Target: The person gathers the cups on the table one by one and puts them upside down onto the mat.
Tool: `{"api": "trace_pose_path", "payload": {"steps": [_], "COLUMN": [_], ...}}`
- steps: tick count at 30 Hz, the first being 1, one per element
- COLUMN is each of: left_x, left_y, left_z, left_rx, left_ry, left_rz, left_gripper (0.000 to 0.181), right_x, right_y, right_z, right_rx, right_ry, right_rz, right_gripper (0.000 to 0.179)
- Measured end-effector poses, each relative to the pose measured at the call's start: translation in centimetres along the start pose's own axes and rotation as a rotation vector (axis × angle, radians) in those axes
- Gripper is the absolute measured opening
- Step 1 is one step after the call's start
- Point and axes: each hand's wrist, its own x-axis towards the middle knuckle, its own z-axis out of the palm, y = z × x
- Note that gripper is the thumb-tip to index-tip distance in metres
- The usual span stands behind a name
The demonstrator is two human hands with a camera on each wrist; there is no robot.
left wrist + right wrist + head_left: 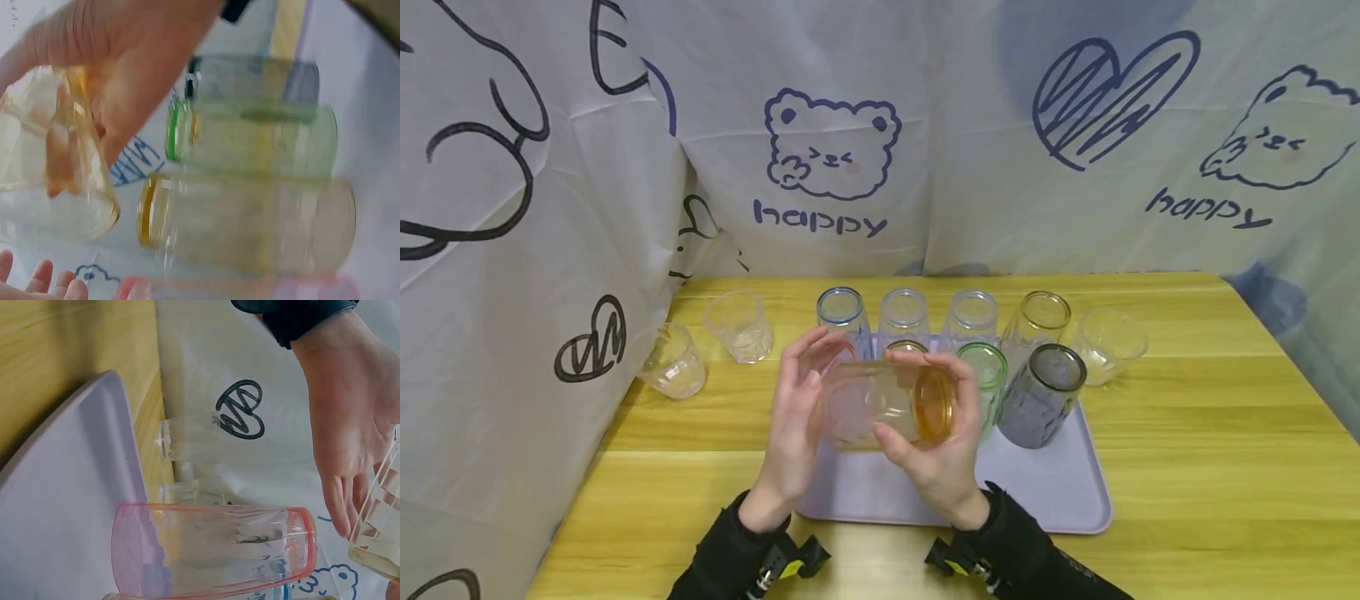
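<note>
Glasses [741, 329], two clear, are parked far left on the counter [685, 467]. Left grip [793, 425] is spread by the amber glass [880, 400]; contact can't be told. That glass is held sideways over the tray [1052, 492], pinched between thumb and fingers of the right grip [949, 458]. Step in hand: probably turning or inspection. For next move, steady two-handed support seems needed, with clearance kept from green glass [988, 387] and grey glass [1041, 408].
</note>
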Motion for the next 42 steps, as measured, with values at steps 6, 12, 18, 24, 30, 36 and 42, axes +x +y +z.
{"api": "trace_pose_path", "payload": {"steps": [6,12,18,24,30,36,42], "left_x": [-0.4,-1.1,-2.0,-3.0,-3.7,-4.2,-4.5], "left_y": [-0.1,-0.5,-0.9,-1.4,-1.9,-2.2,-2.5], "left_z": [-1.7,-4.0,-6.1,-7.3,-8.2,-8.6,-8.5], "left_rx": [0.152,0.345,0.57,0.724,0.846,0.925,0.954], "left_ry": [0.02,0.024,-0.053,-0.122,-0.167,-0.221,-0.267], "left_rz": [0.11,0.05,-0.097,-0.187,-0.22,-0.27,-0.289], "left_gripper": [0.04,0.04,0.042,0.041,0.035,0.031,0.029], "right_x": [-0.2,-0.8,-1.7,-2.4,-3.2,-3.9,-4.5], "right_y": [0.2,0.2,0.2,0.5,1.0,1.5,2.0], "right_z": [-0.1,-0.1,0.2,0.6,1.0,1.2,1.3], "right_rx": [-0.069,-0.179,-0.308,-0.401,-0.422,-0.537,-0.603], "right_ry": [-0.081,-0.187,-0.33,-0.445,-0.53,-0.587,-0.632], "right_rz": [0.007,0.042,0.101,0.139,0.233,0.25,0.285], "right_gripper": [0.072,0.072,0.073,0.074,0.072,0.069,0.07]}}
